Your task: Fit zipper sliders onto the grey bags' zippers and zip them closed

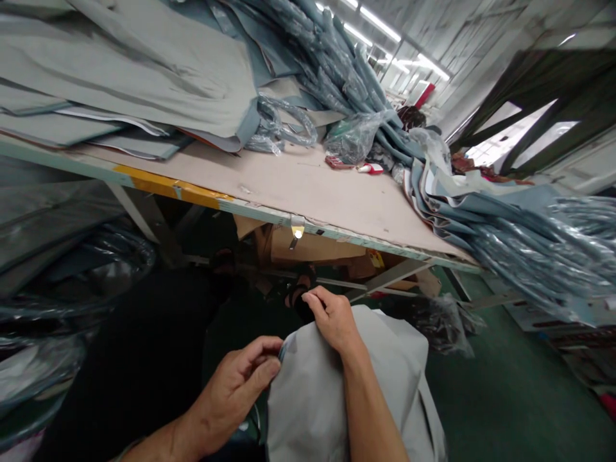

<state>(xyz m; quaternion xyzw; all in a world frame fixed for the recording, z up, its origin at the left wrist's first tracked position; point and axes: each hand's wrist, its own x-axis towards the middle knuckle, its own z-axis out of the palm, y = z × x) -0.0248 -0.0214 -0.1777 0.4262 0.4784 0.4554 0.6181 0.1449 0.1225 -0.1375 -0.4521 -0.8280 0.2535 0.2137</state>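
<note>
A pale grey fabric piece (317,398) lies over my lap at the bottom centre. My left hand (238,385) pinches its upper left edge between thumb and fingers. My right hand (334,317) is closed on the top edge of the same fabric, knuckles up, just below the table's front rim. Both forearms reach in from the bottom of the view.
A long worktable (308,186) with a yellow-taped edge stands in front, stacked with grey fabric pieces (129,70) on the left and plastic-wrapped blue-grey bundles (337,70) behind. More wrapped bundles (539,250) hang off the right end. Cardboard boxes (308,247) sit under the table; green floor (505,391) at right.
</note>
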